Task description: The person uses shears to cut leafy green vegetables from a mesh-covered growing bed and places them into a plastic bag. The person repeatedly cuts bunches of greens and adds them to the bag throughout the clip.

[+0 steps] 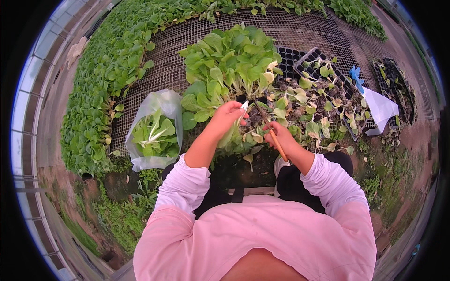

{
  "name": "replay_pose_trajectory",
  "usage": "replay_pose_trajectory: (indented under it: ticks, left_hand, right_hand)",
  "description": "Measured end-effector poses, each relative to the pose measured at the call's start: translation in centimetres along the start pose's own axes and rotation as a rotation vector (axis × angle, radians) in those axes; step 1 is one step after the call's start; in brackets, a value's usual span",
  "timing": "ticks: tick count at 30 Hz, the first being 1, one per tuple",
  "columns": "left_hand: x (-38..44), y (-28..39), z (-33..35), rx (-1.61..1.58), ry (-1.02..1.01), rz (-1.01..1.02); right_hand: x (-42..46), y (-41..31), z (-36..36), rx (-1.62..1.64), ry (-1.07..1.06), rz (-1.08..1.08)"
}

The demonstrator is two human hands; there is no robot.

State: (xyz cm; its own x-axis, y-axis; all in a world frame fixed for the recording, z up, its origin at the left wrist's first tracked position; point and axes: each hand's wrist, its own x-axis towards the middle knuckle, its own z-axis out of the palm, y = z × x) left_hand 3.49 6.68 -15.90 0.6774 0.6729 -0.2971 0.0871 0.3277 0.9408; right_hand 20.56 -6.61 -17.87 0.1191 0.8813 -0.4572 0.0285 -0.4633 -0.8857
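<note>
My left hand grips a leafy green plant by its pale stem base, with its leaves hanging below the fingers. My right hand is closed around the orange handle of a knife. The dark narrow blade points up and away, towards the base of the upright leafy greens growing close together in front of me. To the left of my left hand, an open clear plastic bag holds several cut greens.
Mesh benching lies beneath the plants. Black cell trays, soil plugs and wilted leaves are at the right, with a white plastic sheet and a blue item. Dense seedlings line the left and back.
</note>
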Motion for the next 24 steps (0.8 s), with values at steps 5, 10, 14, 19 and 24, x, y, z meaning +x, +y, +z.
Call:
replay_pose_trajectory:
  ticks: [5,10,14,19,24]
  left_hand:
    - [-0.7,0.8,0.0,-0.122,-0.041,-0.065]
    - [-0.9,0.9,0.1,-0.099,-0.149,-0.045]
    - [-1.3,2.7,-2.1,-0.25,0.078,0.154]
    - [-5.3,5.2,-12.4,-0.71,0.808,0.455]
    - [-11.3,-2.0,-24.9,-0.463,1.348,0.445]
  right_hand:
    - [0.4,0.7,0.2,-0.34,0.203,-0.147]
    - [0.9,0.6,-0.6,-0.307,0.182,-0.175]
    - [1.9,1.0,-1.4,0.092,0.144,-0.081]
    - [0.9,-0.6,-0.3,0.13,0.109,-0.068]
    - [0.3,-1.6,1.0,0.209,0.041,-0.023]
